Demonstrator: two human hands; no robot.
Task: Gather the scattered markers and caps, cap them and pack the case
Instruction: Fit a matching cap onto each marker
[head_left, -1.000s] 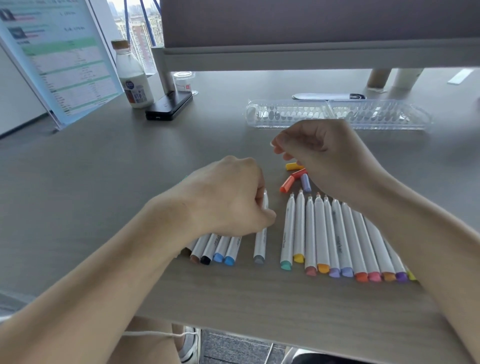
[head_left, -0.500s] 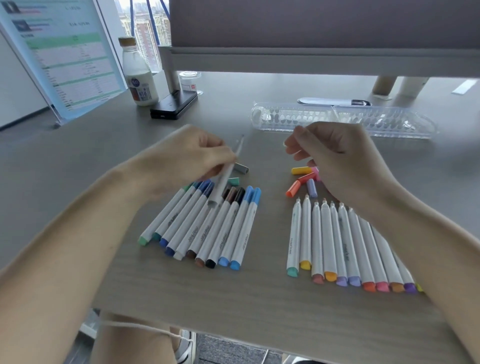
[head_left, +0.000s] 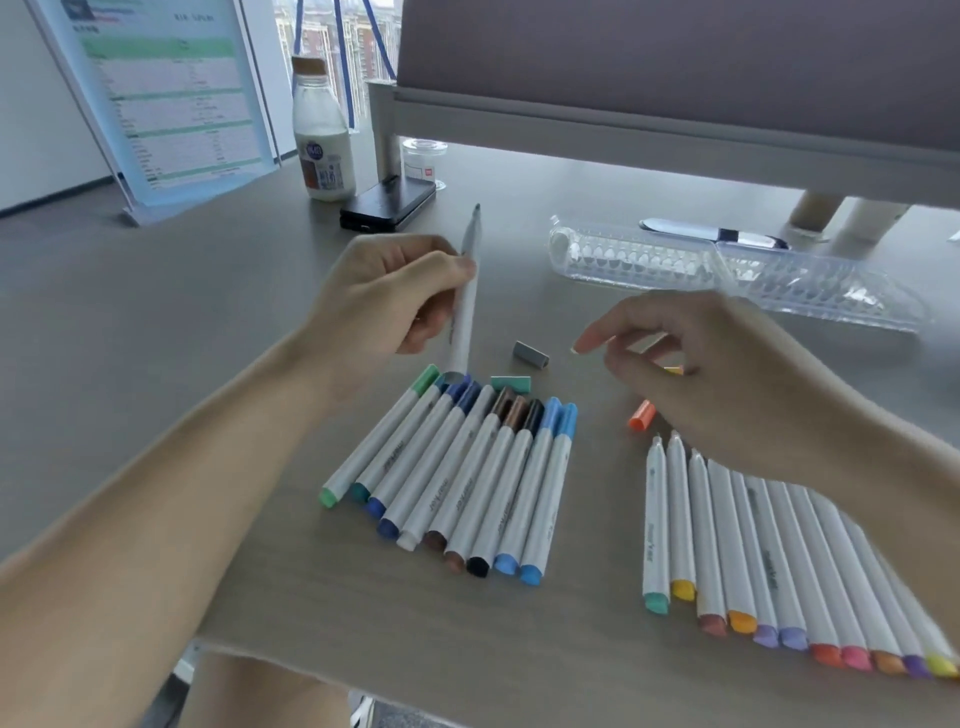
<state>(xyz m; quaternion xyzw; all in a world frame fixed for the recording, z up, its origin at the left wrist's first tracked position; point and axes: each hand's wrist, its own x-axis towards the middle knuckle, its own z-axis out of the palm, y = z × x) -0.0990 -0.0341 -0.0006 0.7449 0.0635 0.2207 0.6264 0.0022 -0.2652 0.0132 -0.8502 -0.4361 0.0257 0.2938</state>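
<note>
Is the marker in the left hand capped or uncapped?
Uncapped. The marker shows a bare tip above the left hand; a grey cap lies loose on the table.

Ten fanned markers (head_left: 483, 483) lie at lower centre, eleven bare-tipped markers (head_left: 748, 540) in the row at lower right, and one raised marker (head_left: 464, 317) above centre — twenty-two in all. Four loose caps show mid-frame — grey cap (head_left: 531, 354), teal cap (head_left: 510, 383), orange cap (head_left: 642, 415), a sliver of yellow cap (head_left: 672, 370). One clear case (head_left: 727, 265), upper right; one bottle (head_left: 322, 150), upper left; one black device (head_left: 387, 205) beside it
</note>
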